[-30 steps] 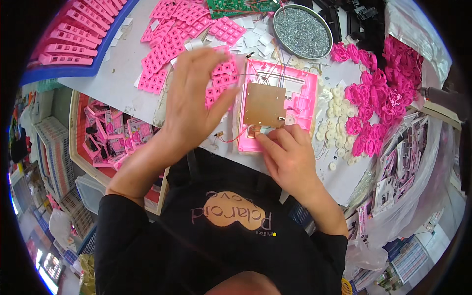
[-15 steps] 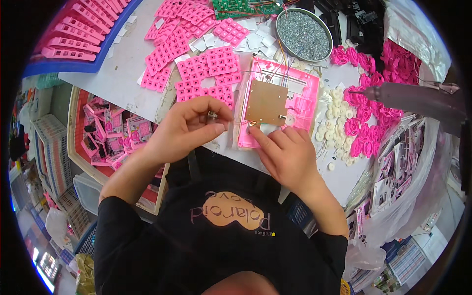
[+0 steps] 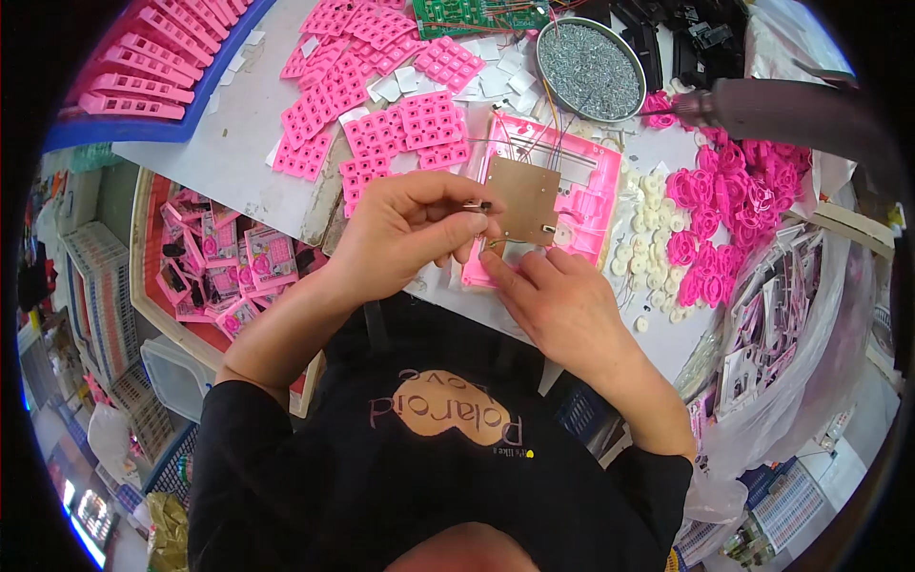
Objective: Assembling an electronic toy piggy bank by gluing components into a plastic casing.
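Note:
A pink plastic housing [image 3: 602, 181] lies on the worktable with a brown circuit board [image 3: 524, 198] set in it and thin wires running from it. My left hand [image 3: 410, 229] is closed, pinching a small dark part with a metallic piece [image 3: 479, 206] over the board's left edge; its exact kind is too small to tell. My right hand [image 3: 562, 303] rests at the housing's near edge, its index fingertip pressed at the board's lower left corner beside the wires. The other fingers are curled against the housing, and the thumb is mostly hidden.
A round tin of screws [image 3: 591, 71] stands behind the housing. An electric screwdriver [image 3: 762, 107] hangs at the right over pink rings [image 3: 710, 219] and white round parts [image 3: 648, 229]. Pink keypad pieces [image 3: 381, 133] lie left; a red-lined box [image 3: 214, 253] holds pink packages.
My left hand has moved right with the small part, to the board's left edge. My right hand has hardly shifted. The screwdriver has swung away from me and toward the left.

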